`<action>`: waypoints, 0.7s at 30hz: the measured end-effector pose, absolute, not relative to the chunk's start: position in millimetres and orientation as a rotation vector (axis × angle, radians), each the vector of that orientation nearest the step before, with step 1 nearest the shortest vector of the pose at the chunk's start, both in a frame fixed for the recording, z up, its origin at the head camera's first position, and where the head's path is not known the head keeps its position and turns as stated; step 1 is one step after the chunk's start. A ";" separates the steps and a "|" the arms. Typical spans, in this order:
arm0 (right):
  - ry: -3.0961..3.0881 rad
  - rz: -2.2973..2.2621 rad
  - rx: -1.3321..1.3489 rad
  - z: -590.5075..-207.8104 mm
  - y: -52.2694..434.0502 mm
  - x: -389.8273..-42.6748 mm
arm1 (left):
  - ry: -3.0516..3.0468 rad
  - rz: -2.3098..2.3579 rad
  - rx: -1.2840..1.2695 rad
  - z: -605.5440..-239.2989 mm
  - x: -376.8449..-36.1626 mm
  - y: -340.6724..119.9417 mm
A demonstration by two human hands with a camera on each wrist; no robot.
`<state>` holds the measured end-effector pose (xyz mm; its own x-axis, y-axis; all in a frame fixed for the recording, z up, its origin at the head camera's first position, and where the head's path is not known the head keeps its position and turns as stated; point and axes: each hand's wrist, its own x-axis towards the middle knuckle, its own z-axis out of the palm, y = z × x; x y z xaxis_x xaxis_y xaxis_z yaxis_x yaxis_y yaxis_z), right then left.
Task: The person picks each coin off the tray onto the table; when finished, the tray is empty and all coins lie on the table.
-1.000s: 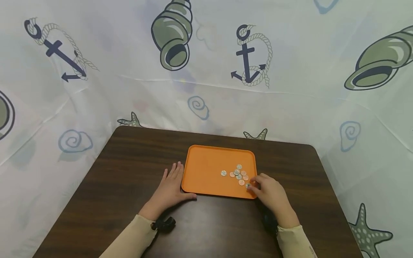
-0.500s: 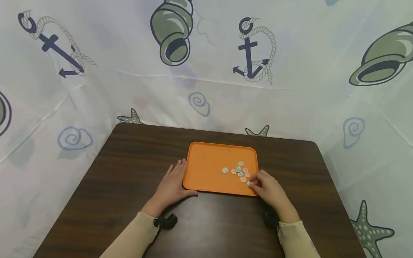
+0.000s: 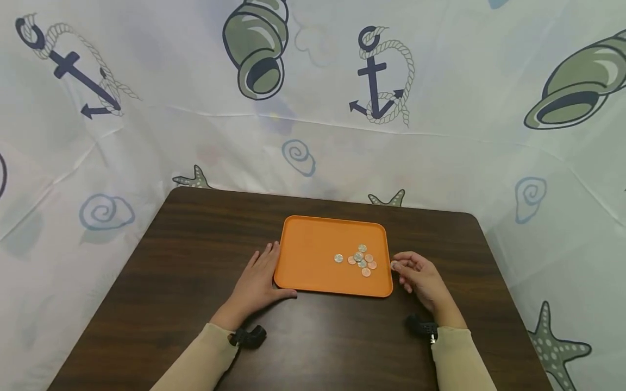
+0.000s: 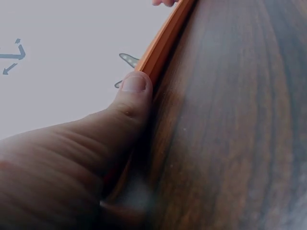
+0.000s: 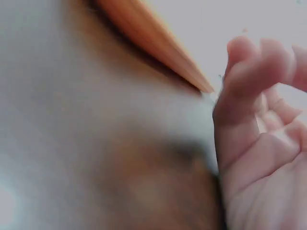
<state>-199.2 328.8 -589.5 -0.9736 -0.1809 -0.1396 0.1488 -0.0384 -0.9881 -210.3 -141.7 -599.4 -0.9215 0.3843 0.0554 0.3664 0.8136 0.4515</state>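
Observation:
My left hand (image 3: 256, 279) lies with straight, spread fingers along the left edge of an orange tray (image 3: 308, 255), its thumb at the near left corner. In the left wrist view the thumb (image 4: 132, 96) touches the tray's side. Several silver and copper coins (image 3: 362, 260) lie in the tray's right half, some overlapping; one silver coin (image 3: 338, 258) sits apart to their left. Just past the tray's right edge, my right hand (image 3: 423, 279) pinches a silver coin (image 3: 394, 265) between thumb and fingers. The right wrist view shows the curled fingers, but no coin can be made out there.
The tray stands on a dark wood-grain table (image 3: 332, 336) with rounded far corners. Behind and around it hangs a white cloth (image 3: 440, 163) printed with anchors, shells and starfish. Each wrist wears a black camera band (image 3: 248, 338).
My right hand has picked a silver coin from the tray's near right corner and carried it right, past the tray's edge. The left hand stays by the tray.

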 end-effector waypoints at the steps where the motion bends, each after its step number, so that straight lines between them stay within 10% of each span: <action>1: 1.897 -2.205 -0.042 -590.0 335.1 -201.7 | 2.957 0.722 0.614 -600.1 -210.2 -141.9; 21: 2.210 -1.775 0.382 -561.3 359.9 -281.9 | 2.940 0.759 0.613 -597.0 -210.1 -145.8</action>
<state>-281.9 359.9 -561.3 -0.9257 0.0301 -0.3770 0.3746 0.2101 -0.9031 -210.1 -145.8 -597.0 -0.9207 0.3865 0.0553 0.3649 0.8017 0.4735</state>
